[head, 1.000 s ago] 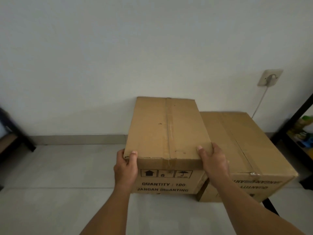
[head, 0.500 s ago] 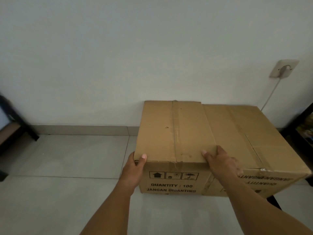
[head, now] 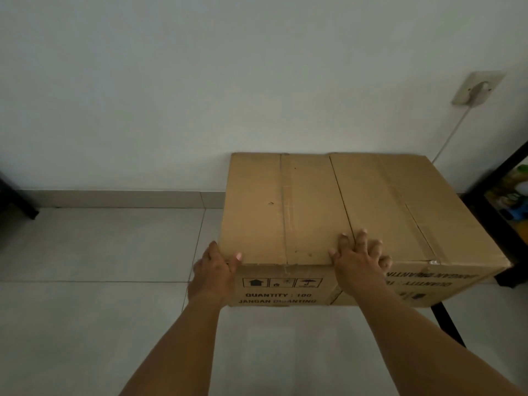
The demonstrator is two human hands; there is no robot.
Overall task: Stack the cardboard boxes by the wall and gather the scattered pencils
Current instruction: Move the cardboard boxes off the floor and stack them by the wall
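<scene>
L hand (head: 213, 274) is gripping near-left corner of the left box (head: 283, 212), thumb lying on the lid, fingers wrapping the side: clamped on the box. R hand (head: 361, 260) is lying flat over the seam at the box's near-right corner, fingers (head: 360, 238) spread apart, not closing on anything. Box is sitting at 12 o'clock from both hands, long axis running 6-to-12 toward the wall (head: 200, 81), back edge looking close to it. Right box (head: 414, 212) is touching it at 3 o'clock, tops about level. Both resting on pale tiled floor (head: 100, 252); dim room; socket w/ cable at 2. No pencils showing.
</scene>
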